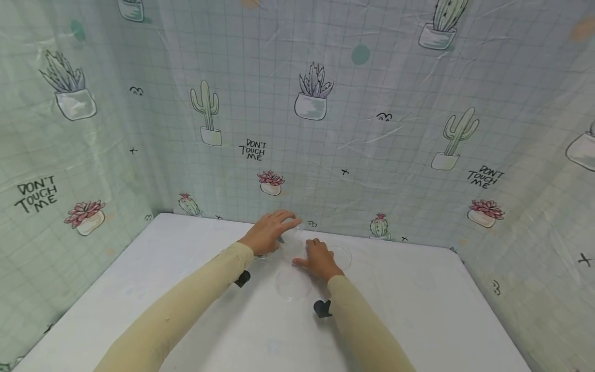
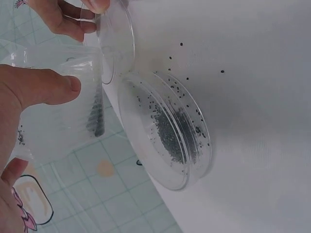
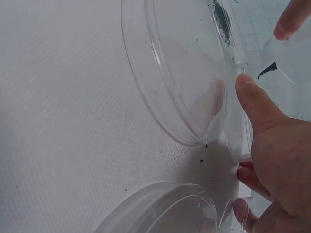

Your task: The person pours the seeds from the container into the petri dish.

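Note:
My left hand (image 1: 268, 233) grips a clear plastic bag (image 2: 53, 121) between thumb and fingers, tilted, with small black grains (image 2: 97, 114) gathered along one edge. Below it in the left wrist view, a clear petri dish (image 2: 146, 167) on the table holds a heap of the same grains. The right hand (image 1: 319, 259) holds another clear petri dish (image 2: 127, 34) by its rim, thumb on one side and fingers on the other. In the right wrist view that hand (image 3: 279, 145) is beside a further clear dish (image 3: 160, 63), with the bag (image 3: 284, 56) beyond its thumb.
Clear round dishes stand on the white table, one in front (image 1: 294, 298) of the hands and one to the right (image 1: 349, 258). Several loose black grains (image 2: 222, 71) are scattered on the tabletop. A patterned cloth (image 1: 344, 139) rises behind the table.

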The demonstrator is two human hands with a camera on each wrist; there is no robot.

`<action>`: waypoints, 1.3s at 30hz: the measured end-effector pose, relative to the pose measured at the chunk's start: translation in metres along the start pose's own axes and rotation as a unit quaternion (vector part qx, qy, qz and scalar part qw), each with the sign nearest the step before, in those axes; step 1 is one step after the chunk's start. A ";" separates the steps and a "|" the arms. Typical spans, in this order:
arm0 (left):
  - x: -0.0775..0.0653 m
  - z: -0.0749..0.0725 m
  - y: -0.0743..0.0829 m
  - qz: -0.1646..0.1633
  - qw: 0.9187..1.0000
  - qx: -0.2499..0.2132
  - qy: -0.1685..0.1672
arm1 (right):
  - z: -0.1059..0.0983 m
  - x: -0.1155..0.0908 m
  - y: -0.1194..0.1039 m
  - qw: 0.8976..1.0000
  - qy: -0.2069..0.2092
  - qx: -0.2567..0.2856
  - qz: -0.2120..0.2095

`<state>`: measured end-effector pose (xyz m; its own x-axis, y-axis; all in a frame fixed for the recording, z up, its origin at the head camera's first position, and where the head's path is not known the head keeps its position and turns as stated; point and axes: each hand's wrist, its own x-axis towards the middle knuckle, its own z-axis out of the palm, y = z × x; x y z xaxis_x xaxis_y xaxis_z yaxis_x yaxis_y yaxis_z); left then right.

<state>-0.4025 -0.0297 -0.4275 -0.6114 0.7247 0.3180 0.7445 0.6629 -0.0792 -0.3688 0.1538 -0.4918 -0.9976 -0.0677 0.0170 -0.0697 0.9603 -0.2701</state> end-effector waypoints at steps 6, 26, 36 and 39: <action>0.000 0.001 -0.002 0.019 1.000 0.002 0.012 | 0.001 0.002 -0.001 1.000 -0.003 -0.004 0.003; 0.009 0.003 0.006 0.054 0.998 0.041 0.015 | 0.004 0.003 0.000 1.000 -0.010 -0.020 0.015; 0.011 -0.003 0.008 0.062 0.997 0.052 0.006 | 0.001 -0.002 0.000 1.000 -0.004 -0.016 0.003; 0.009 -0.003 0.007 0.061 0.997 0.046 0.005 | 0.000 -0.003 -0.001 1.000 -0.002 -0.015 -0.001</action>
<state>-0.4020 -0.0186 -0.4224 -0.5151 0.7993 0.3096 0.7848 0.5850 -0.2047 -0.3656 0.1530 -0.4920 -0.9973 -0.0716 0.0136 -0.0728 0.9677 -0.2414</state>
